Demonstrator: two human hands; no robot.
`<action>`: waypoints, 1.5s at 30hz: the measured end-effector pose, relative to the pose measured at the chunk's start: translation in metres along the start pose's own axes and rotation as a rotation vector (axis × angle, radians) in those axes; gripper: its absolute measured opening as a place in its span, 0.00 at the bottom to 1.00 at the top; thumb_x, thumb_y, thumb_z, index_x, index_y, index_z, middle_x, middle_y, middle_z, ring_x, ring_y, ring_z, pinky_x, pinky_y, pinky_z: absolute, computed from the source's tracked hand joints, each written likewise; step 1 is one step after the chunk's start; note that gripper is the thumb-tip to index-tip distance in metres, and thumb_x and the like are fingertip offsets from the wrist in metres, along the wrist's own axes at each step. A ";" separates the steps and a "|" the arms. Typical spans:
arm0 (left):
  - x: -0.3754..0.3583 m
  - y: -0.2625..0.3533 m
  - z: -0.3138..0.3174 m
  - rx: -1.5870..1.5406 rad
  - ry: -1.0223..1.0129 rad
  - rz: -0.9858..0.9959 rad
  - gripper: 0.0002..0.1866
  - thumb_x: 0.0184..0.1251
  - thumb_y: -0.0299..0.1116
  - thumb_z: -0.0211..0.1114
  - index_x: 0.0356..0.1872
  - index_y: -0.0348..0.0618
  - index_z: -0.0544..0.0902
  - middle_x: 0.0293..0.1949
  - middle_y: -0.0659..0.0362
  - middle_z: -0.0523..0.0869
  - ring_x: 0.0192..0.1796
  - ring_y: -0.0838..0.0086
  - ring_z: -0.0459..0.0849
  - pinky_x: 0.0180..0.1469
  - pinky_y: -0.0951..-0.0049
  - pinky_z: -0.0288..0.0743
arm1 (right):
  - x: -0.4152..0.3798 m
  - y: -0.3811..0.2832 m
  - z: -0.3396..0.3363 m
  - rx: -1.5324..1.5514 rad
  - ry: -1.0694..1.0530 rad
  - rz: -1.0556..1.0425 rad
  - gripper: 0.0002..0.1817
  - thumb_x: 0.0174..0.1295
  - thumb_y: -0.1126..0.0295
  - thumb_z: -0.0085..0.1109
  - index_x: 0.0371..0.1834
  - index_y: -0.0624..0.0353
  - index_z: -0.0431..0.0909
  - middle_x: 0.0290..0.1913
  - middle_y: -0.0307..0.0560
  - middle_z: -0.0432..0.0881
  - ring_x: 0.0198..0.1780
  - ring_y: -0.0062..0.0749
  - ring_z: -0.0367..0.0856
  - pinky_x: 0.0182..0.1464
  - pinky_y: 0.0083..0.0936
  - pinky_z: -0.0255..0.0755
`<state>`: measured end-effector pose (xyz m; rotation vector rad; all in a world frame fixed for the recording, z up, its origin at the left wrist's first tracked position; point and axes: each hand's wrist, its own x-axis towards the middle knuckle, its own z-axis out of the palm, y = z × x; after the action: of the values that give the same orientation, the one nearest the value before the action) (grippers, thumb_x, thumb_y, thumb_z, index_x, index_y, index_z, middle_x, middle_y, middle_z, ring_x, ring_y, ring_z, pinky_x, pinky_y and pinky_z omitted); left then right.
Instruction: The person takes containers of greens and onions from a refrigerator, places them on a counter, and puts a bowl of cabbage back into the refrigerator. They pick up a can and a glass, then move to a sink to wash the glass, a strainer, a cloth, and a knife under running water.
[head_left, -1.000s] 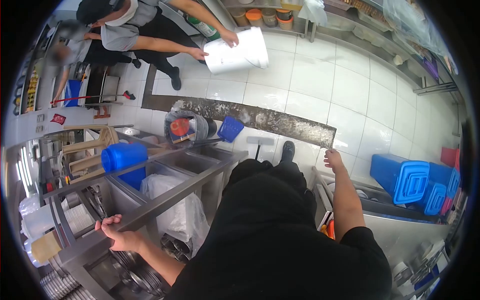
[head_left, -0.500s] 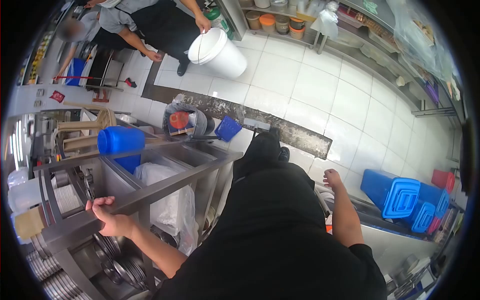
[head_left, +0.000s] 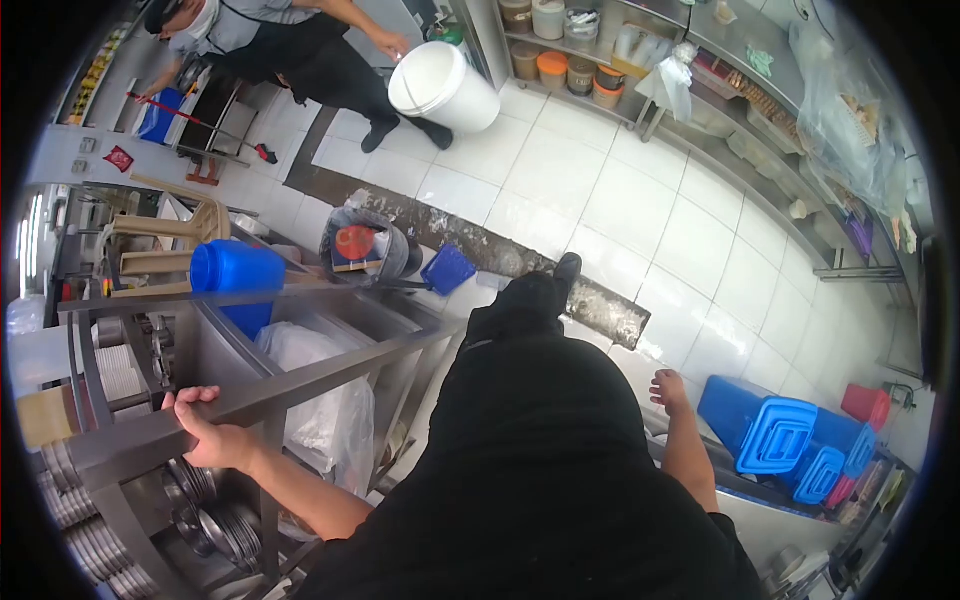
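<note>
My left hand [head_left: 215, 440] is closed round the edge of a metal rack's rail [head_left: 330, 372], its fingertips curled over the far side. Beneath that rail are stacks of metal dishes [head_left: 232, 530]. Just beyond it sit a clear plastic bag with white contents [head_left: 325, 395] and a blue plastic drum [head_left: 238, 272]. My right hand [head_left: 668, 390] hangs in the air at my side, its fingers loosely bent and a little apart, holding nothing. Nearest to it are blue bins with lids [head_left: 785, 435].
A co-worker [head_left: 330, 60] stands ahead, carrying a white bucket [head_left: 450, 92] by its handle. On the white tiled floor [head_left: 560, 165] are a grey bin [head_left: 365, 245] and a blue dustpan [head_left: 448, 270]. Shelves with tubs [head_left: 552, 68] line the far right, above a dark floor strip [head_left: 440, 220].
My foot has stepped forward onto the dark strip, covering part of it. My left hand stays on the rail. The co-worker has shifted, and a second person at the upper left is no longer distinguishable.
</note>
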<state>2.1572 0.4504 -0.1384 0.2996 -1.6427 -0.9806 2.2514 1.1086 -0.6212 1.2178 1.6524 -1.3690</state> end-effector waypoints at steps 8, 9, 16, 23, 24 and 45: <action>0.002 -0.006 0.001 -0.052 0.077 -0.027 0.18 0.76 0.30 0.61 0.58 0.26 0.74 0.36 0.52 0.81 0.34 0.69 0.78 0.40 0.67 0.78 | 0.034 -0.065 0.006 -0.166 -0.080 0.071 0.20 0.70 0.60 0.53 0.60 0.58 0.74 0.47 0.50 0.82 0.41 0.37 0.84 0.35 0.37 0.81; 0.002 -0.007 0.004 -0.033 0.113 -0.025 0.18 0.76 0.31 0.61 0.58 0.26 0.73 0.36 0.52 0.81 0.34 0.69 0.78 0.40 0.67 0.79 | 0.042 -0.086 0.004 -0.220 -0.106 0.079 0.19 0.70 0.60 0.53 0.59 0.56 0.74 0.47 0.49 0.82 0.40 0.37 0.84 0.35 0.37 0.81; 0.001 -0.006 0.036 0.674 0.699 -0.017 0.27 0.70 0.46 0.72 0.44 0.22 0.81 0.43 0.45 0.85 0.44 0.62 0.85 0.49 0.62 0.83 | 0.125 -0.289 0.004 -0.426 -0.152 -0.038 0.15 0.69 0.59 0.58 0.52 0.55 0.77 0.40 0.45 0.82 0.34 0.34 0.83 0.29 0.32 0.78; 0.007 -0.021 0.055 0.752 0.964 0.042 0.37 0.67 0.54 0.71 0.53 0.21 0.79 0.54 0.40 0.83 0.51 0.56 0.85 0.53 0.55 0.83 | 0.181 -0.556 0.048 -0.611 -0.227 -0.290 0.17 0.77 0.54 0.50 0.58 0.51 0.76 0.49 0.43 0.83 0.43 0.32 0.83 0.43 0.35 0.80; 0.003 -0.022 0.054 0.785 1.005 -0.005 0.38 0.67 0.54 0.71 0.54 0.20 0.78 0.54 0.40 0.82 0.51 0.56 0.85 0.52 0.54 0.83 | 0.186 -0.615 0.070 -0.615 -0.262 -0.452 0.18 0.77 0.54 0.52 0.60 0.52 0.76 0.50 0.41 0.83 0.44 0.30 0.83 0.44 0.32 0.80; -0.002 -0.034 0.002 0.677 1.009 0.077 0.32 0.65 0.48 0.74 0.49 0.21 0.78 0.45 0.46 0.82 0.42 0.61 0.84 0.42 0.56 0.83 | 0.172 -0.722 0.041 -1.243 -0.180 -0.320 0.21 0.72 0.54 0.54 0.61 0.54 0.76 0.47 0.43 0.82 0.41 0.35 0.86 0.38 0.35 0.81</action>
<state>2.1457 0.4319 -0.1649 0.9912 -0.9588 -0.0846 1.5135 1.0980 -0.5308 0.1006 2.0450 -0.3367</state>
